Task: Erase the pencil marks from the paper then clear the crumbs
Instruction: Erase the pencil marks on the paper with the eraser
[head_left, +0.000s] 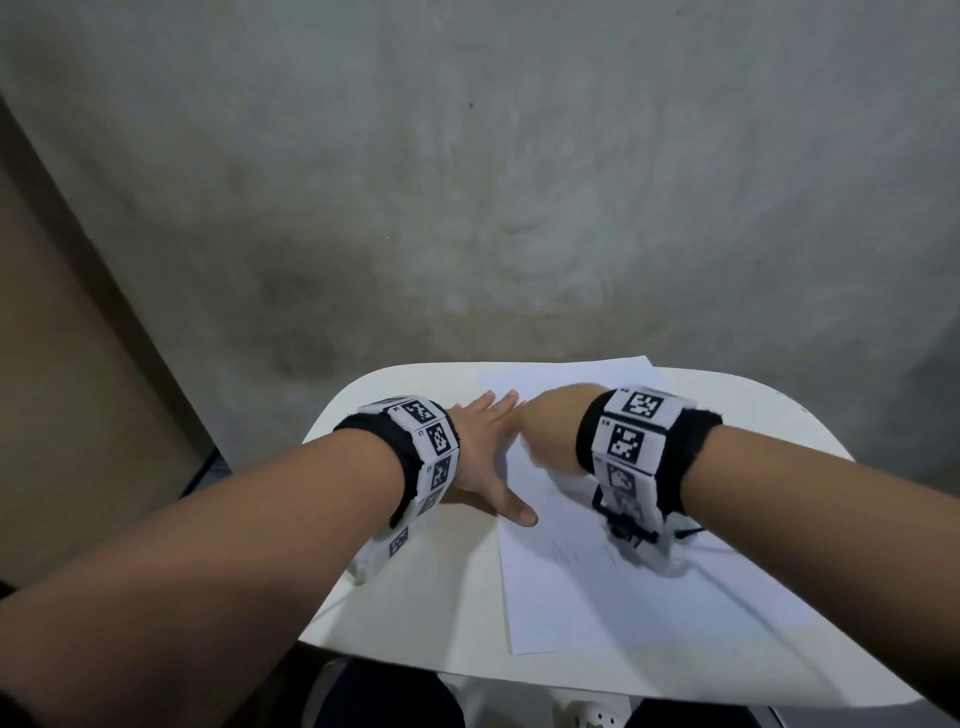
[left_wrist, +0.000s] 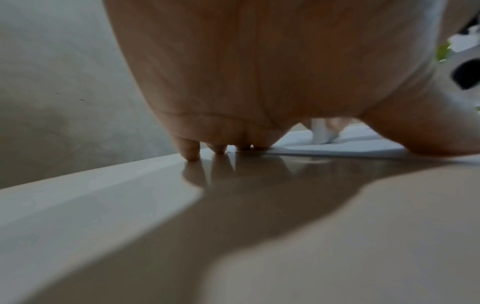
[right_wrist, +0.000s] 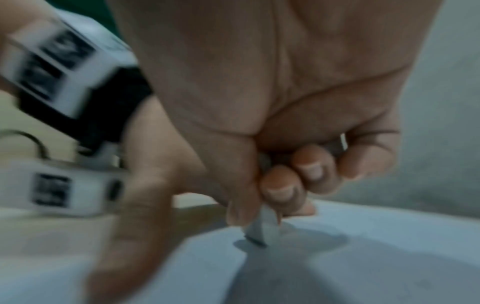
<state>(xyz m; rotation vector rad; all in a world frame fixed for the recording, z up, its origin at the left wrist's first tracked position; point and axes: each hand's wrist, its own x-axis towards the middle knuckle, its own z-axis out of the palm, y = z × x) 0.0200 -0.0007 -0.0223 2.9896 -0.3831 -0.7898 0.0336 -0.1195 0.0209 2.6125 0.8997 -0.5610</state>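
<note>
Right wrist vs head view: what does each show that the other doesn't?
Right wrist only: the small pale grey eraser pinched between the thumb and curled fingers, its tip down on the sheet.

Head only: the whole white rounded table, the grey concrete wall, and faint pencil marks near the right wrist.

Both: the white paper sheet, the right hand, and the left hand lying flat at the sheet's left edge.
</note>
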